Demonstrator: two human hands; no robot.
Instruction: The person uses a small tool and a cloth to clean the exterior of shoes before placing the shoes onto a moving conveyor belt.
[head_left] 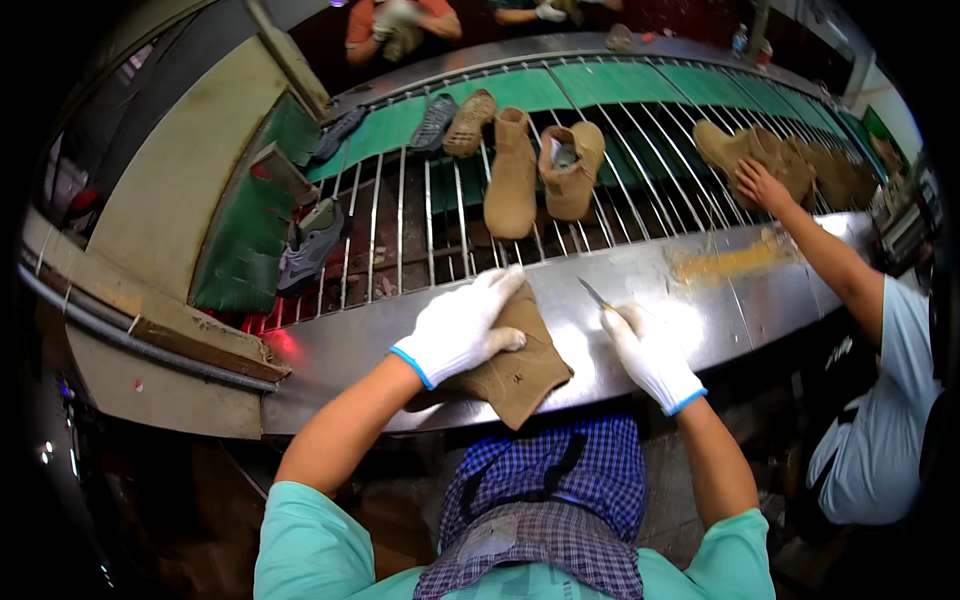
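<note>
A tan boot (525,372) lies on its side on the shiny metal ledge (690,320), its shaft opening pointing toward me. My left hand (462,325), in a white knit glove with blue trim, holds the boot from the left, with fingers over it and the thumb on its side. To the right of the boot, my right hand (645,350), gloved alike, is closed around the handle of a small pointed knife (592,291). Its thin blade points up and left, apart from the boot. Part of the boot is hidden beneath my left hand.
Beyond the ledge, a rack of metal bars (455,215) carries a pair of tan boots (512,180) and several shoe soles (470,122). At right, another person's bare hand (762,185) touches more tan boots (722,150). Two people work across the rack. A green-padded panel (245,235) stands left.
</note>
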